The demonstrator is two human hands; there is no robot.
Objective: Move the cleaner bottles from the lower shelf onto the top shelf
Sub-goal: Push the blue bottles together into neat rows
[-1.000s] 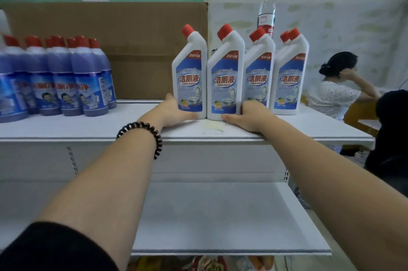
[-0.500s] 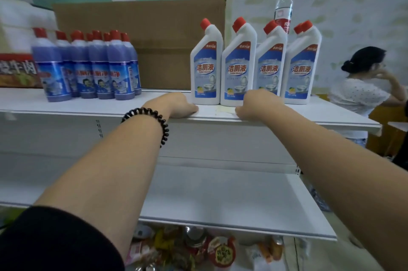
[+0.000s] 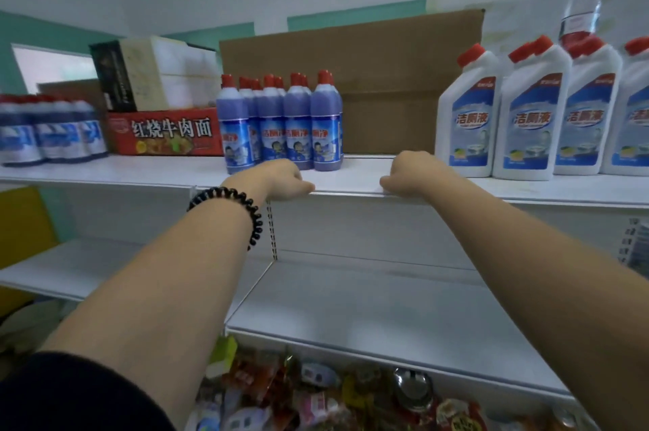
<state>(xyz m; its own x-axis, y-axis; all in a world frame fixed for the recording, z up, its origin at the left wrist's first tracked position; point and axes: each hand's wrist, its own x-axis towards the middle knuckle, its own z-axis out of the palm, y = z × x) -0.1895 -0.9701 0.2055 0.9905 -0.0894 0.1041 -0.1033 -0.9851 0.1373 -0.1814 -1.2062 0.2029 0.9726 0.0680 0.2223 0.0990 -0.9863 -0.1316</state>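
Note:
Several white cleaner bottles [image 3: 532, 114] with red caps and blue labels stand in a row on the top shelf [image 3: 347, 178] at the right. A cluster of purple cleaner bottles [image 3: 281, 125] with red caps stands near the shelf's middle. My left hand [image 3: 281, 179] rests curled on the shelf's front edge, just in front of the purple bottles, holding nothing. My right hand [image 3: 409, 174] is curled on the same edge, left of the white bottles and apart from them. The lower shelf [image 3: 368, 307] below my arms is bare.
A brown cardboard box [image 3: 368, 72] stands behind the bottles. A red noodle carton [image 3: 165, 132], stacked boxes [image 3: 154, 72] and more blue bottles [image 3: 49, 132] sit at the left. A clear water bottle [image 3: 581, 6] rises at the back right. Packaged snacks [image 3: 316, 399] fill the bottom level.
My view has swung left, so the white bottles now sit at the right. Both hands have slid left along the shelf edge, away from the white bottles, and curled shut.

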